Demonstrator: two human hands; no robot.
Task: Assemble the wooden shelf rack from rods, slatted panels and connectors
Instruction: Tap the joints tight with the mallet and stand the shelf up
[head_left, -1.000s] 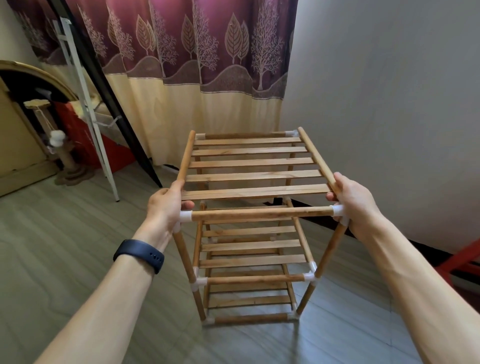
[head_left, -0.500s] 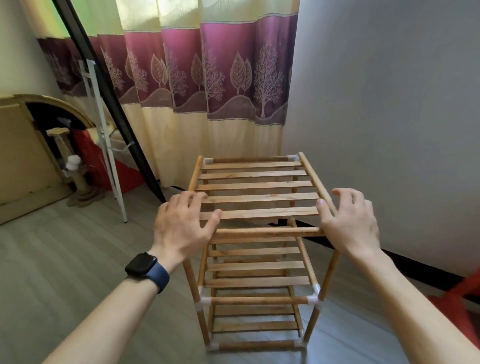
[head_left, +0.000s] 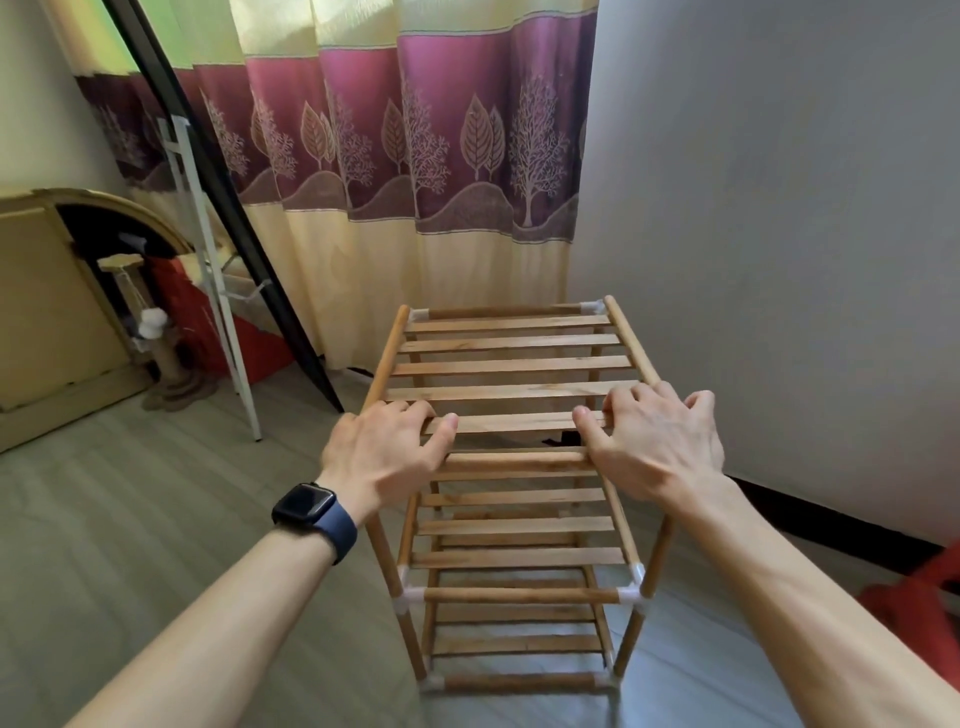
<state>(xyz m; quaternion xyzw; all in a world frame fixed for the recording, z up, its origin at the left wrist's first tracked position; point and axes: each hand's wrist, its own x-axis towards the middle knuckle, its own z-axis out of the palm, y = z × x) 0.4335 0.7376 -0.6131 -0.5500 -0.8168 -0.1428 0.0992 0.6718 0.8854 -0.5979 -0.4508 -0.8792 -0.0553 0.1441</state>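
The wooden shelf rack (head_left: 511, 366) stands upright on the floor, close to the wall. It has three slatted tiers joined by rods and white connectors (head_left: 628, 595). My left hand (head_left: 384, 452) lies palm down on the top tier's near left corner, its fingers spread over the slats. My right hand (head_left: 654, 441) lies the same way on the near right corner, covering the connector there. Neither hand wraps round a rod. The middle tier (head_left: 519, 525) and the bottom tier (head_left: 514, 644) show below, between my arms.
A grey wall (head_left: 779, 260) runs along the rack's right side and a patterned curtain (head_left: 441, 182) hangs behind it. A black pole (head_left: 249, 249) and a white metal frame (head_left: 218, 291) lean at the left, by a scratching post (head_left: 166, 358). Something red (head_left: 924, 597) lies at the right.
My hands have left the front corner connectors, which they held from the sides, and now rest flat on top of the upper tier. The rack itself looks unmoved.
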